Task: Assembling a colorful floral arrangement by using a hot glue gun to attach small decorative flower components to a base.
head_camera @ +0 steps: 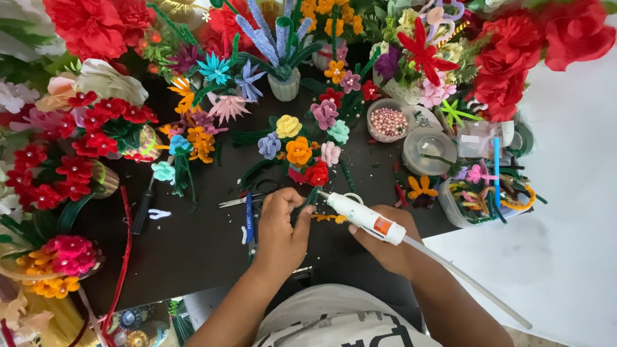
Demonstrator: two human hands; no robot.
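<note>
The left hand pinches a green pipe-cleaner stem. The right hand grips a white glue gun. Its long body slants up-left, and its tip almost touches the stem, just beside the left fingers.

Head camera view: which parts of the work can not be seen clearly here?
- Green stem: its lower end is hidden inside the left hand.
- Glue gun: the handle is covered by the right hand.
- Glue gun nozzle: too small to show any glue.
- Pink beads: too small to count.
</note>
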